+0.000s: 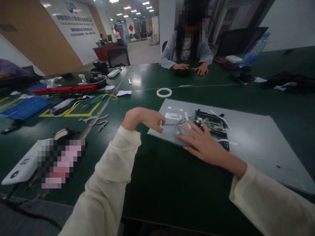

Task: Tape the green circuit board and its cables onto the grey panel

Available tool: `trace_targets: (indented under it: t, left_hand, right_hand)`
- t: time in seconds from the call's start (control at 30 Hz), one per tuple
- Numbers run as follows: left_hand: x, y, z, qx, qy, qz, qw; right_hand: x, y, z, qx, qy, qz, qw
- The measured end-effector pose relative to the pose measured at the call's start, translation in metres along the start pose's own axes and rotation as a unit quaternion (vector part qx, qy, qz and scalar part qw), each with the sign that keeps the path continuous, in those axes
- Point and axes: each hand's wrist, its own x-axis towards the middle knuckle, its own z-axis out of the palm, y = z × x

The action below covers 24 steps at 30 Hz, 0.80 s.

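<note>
Lying flat on the green table [157, 183] is a big grey panel [256, 141], the back of a flat screen, right in front of the person. A small green circuit board [212, 124] sits on it, with thin wires [176, 124] and white tape strips [187, 116] beside it.

The left hand [145, 118] is bent at the wrist, its fingers pinched almost shut at the near left corner of the panel, by the wires. It is too small to tell what it pinches, if anything. The right hand [204, 144] lies open and flat on the panel, fingers spread, just beside the circuit board. It holds nothing; it only presses down.

The panel looks thin, stiff and wide, and the screen side may crack, so its edges seem the best place to hold it. The board and wires look breakable.

Across the table another person's hands [190, 68] rest on a small dark thing. A white tape ring [164, 92] lies near the panel.
</note>
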Motion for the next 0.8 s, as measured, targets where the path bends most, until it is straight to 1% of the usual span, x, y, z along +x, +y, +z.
trace_targets:
  t: [0.13, 0.27, 0.43, 0.53, 0.67, 0.8]
  left_hand:
    - [-0.004, 0.002, -0.002, -0.006, 0.002, -0.006, 1.0]
    - [-0.005, 0.0, -0.001, -0.009, 0.009, -0.03, 0.999]
    - [-0.005, 0.0, 0.0, -0.02, 0.001, -0.037, 0.999]
    - [-0.004, 0.002, -0.001, -0.025, -0.004, -0.041, 0.999]
    - [-0.005, 0.003, -0.001, -0.008, -0.011, -0.048, 0.999]
    - [-0.006, 0.003, 0.0, 0.015, -0.011, -0.064, 0.998]
  right_hand:
    - [-0.013, 0.027, 0.002, -0.056, 0.011, 0.068, 0.996]
    - [-0.029, 0.055, 0.006, -0.095, 0.025, 0.143, 0.985]
    - [-0.046, 0.091, 0.004, -0.114, 0.022, 0.261, 0.958]
    - [-0.052, 0.111, 0.001, -0.116, 0.028, 0.319, 0.94]
    - [-0.059, 0.133, -0.001, -0.12, 0.045, 0.375, 0.918]
    - [-0.065, 0.147, 0.0, -0.127, 0.059, 0.406, 0.903]
